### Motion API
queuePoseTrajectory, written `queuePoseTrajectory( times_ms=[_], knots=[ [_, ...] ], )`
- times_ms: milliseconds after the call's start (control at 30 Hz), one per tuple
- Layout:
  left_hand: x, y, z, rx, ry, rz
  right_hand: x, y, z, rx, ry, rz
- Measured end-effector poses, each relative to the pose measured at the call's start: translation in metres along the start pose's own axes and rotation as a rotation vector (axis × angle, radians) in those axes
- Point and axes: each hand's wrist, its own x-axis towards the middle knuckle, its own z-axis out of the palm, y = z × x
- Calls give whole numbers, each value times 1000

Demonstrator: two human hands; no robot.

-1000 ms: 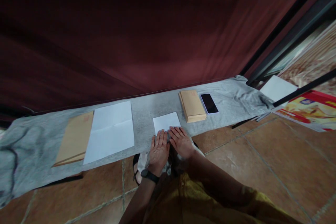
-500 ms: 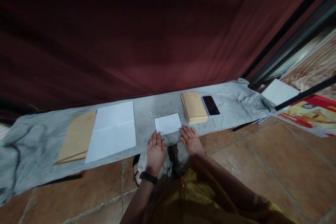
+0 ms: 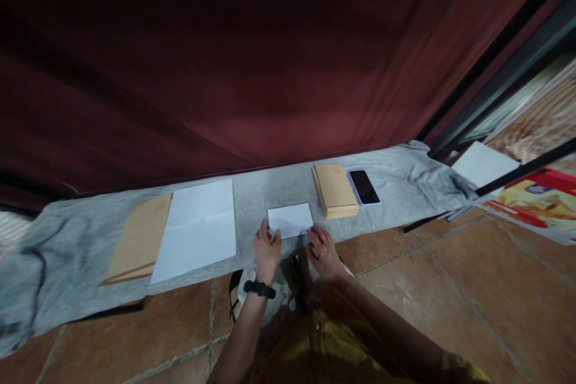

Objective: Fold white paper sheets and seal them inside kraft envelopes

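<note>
A small folded white paper (image 3: pixel 290 219) lies on a grey cloth (image 3: pixel 252 192) spread over the tiled floor. My left hand (image 3: pixel 267 250), with a black watch on its wrist, rests at the paper's near left corner, its fingers curled at the edge. At the near right corner is my right hand (image 3: pixel 323 247), its fingers stretched and touching the paper's edge. Neither hand has lifted anything.
A large unfolded white sheet (image 3: pixel 197 229) and a brown envelope (image 3: pixel 140 238) lie to the left. A stack of brown envelopes (image 3: pixel 335 190) and a dark phone (image 3: pixel 364 186) lie to the right. Red curtain behind; white sheet (image 3: pixel 483 164) and printed box (image 3: pixel 535 204) far right.
Both hands slid apart from the middle of the folded paper's near edge to its two near corners. The left fingers have curled at the corner.
</note>
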Motion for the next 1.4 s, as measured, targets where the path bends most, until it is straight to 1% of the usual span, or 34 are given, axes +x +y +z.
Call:
queuePoseTrajectory(
  times_ms=[67,100,200,300,400,500,600,700,833,933,1033,1133,1233,1333,1400],
  knots=[
    [5,-2,-3,-171,7,-96,-6,-1,1,85,10,21],
    [7,-3,-4,-220,16,-131,-8,-1,1,141,17,36],
    [11,-3,-9,-308,16,-171,-17,0,4,335,22,102],
    [14,-2,-16,-403,-6,-185,-23,-1,9,585,-18,225],
    [21,3,-22,-496,-33,-174,-29,-6,13,828,-88,334],
    [33,9,-27,-589,-83,-188,-32,-19,10,954,-168,359],
    [51,15,-29,-552,-141,-167,-31,-34,3,1060,-207,406],
    [73,21,-27,-489,-185,-122,-28,-44,-6,1066,-208,435],
    [100,26,-21,-425,-212,-75,-23,-42,-12,1087,-231,402],
    [114,26,-16,-336,-213,-37,-20,-36,-11,1040,-212,353],
    [120,24,-11,-236,-212,7,-17,-31,-6,917,-194,341],
    [119,23,-8,-144,-199,65,-12,-30,-2,846,-175,342],
    [111,23,-9,-67,-165,135,-7,-31,-4,741,-193,281],
    [88,24,-12,2,-124,197,-1,-32,-11,589,-160,159],
    [61,22,-12,42,-123,239,4,-32,-16,469,-115,71]
  ],
)
